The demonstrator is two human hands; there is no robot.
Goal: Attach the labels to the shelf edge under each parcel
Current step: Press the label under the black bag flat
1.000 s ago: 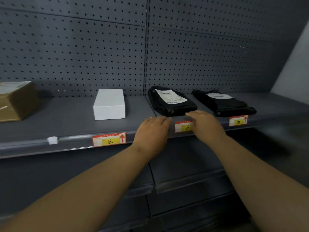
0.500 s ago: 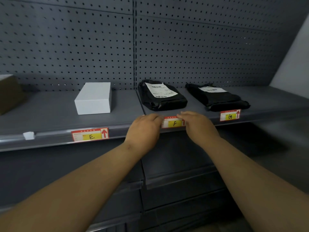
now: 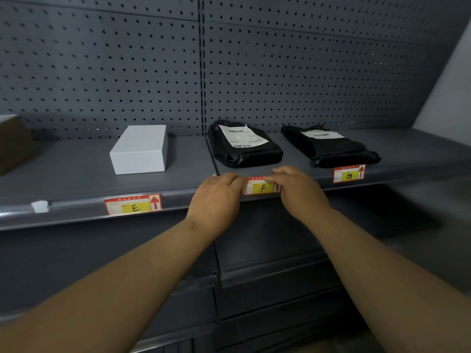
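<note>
Both hands at the shelf edge [image 3: 76, 215], near centre. Left hand [image 3: 216, 200] and right hand [image 3: 300, 192] each have fingers curled onto an end of the F label [image 3: 262, 187], pressing or pinching it against the strip; exact grip hidden. E label [image 3: 133, 204] sits on the edge left, G label [image 3: 349, 174] right. Farther back: white box [image 3: 140, 149] above E, black parcel [image 3: 244, 146] above F, second black parcel [image 3: 328, 146] above G. Far left, brown box [image 3: 15, 143] has only a small white tab [image 3: 40, 206] under it: likely one label left

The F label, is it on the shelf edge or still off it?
On. The F label sits flat on the shelf edge, left hand and right hand at its ends.
</note>
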